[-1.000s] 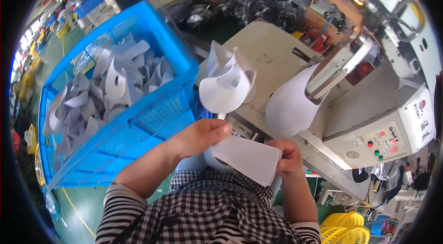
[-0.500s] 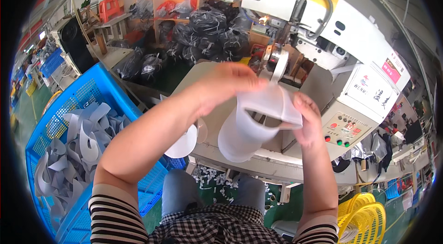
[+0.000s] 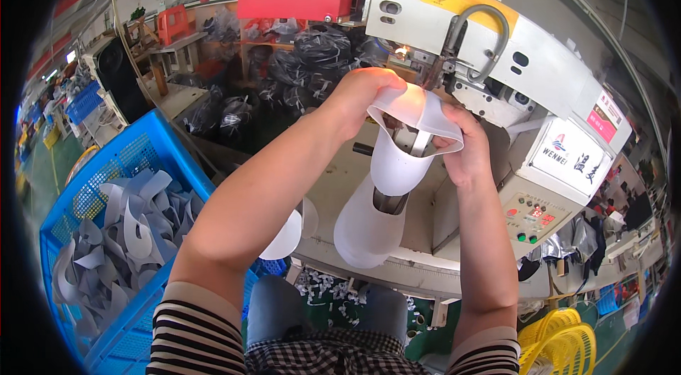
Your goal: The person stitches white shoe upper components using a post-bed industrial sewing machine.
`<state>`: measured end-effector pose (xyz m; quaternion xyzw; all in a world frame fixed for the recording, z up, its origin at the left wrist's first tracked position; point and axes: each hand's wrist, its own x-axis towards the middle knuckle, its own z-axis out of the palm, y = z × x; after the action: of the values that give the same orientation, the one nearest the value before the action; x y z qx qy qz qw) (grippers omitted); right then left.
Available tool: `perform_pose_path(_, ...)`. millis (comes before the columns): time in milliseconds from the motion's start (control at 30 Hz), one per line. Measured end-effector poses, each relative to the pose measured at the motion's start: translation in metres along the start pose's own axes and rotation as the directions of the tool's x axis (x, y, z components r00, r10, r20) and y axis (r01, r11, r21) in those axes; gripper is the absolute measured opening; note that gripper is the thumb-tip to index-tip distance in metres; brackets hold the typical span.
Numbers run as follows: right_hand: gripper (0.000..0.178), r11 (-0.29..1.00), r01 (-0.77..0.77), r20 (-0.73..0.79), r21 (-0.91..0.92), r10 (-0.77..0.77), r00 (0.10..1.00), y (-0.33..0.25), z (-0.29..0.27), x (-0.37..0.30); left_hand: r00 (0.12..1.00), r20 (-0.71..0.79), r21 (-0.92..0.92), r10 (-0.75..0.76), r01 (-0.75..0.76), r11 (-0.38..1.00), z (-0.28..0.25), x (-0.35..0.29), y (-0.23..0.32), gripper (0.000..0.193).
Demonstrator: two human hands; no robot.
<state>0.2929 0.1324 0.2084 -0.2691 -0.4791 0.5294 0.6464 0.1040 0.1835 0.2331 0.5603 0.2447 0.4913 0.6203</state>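
Observation:
A white loop of flexible sheet (image 3: 410, 104) with a seam down its middle is stretched between my hands, just under the machine's metal head (image 3: 436, 66). My left hand (image 3: 363, 100) closes on its left edge, with fingertips partly hidden behind it. On the right edge, my right hand (image 3: 468, 147) is closed, its thumb at the upper rim and some fingers showing inside the loop. A metal arm (image 3: 390, 203) shows inside and below the loop. Beneath the loop, a rounded white flap (image 3: 401, 173) hangs over this arm, and another white sheet piece (image 3: 369, 233) sits lower and nearer me.
On my left, a blue plastic basket (image 3: 167, 140) holds many grey-white strips. A white round piece (image 3: 282, 239) lies at the table's near edge. The control box (image 3: 528, 217) stands right, yellow baskets (image 3: 567, 343) at lower right. Black bags (image 3: 319, 49) are piled beyond the table.
My hands have lifted the loop up and away from me, toward the machine head. The loop is spread wider, and its seam now faces up. The head view has shifted slightly.

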Motion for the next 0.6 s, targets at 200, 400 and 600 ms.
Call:
perform_pose_path(200,0.042,0.992,0.002,-0.093,0.125,0.01,0.996,0.01,0.011,0.001,0.998,0.03,-0.052,-0.062,0.064,0.997,-0.004,-0.001,-0.002,0.02)
perform_pose_path(400,0.038,0.899,-0.187,0.553,0.396,-0.071,0.83,0.018,-0.027,0.019,0.986,0.122,-0.119,-0.117,0.131,0.984,0.002,0.003,-0.006,0.019)
perform_pose_path(600,0.016,0.989,-0.074,-0.113,0.132,0.089,0.99,0.021,0.003,-0.011,0.947,0.28,-0.156,-0.16,0.21,0.965,-0.013,0.004,-0.03,0.028)
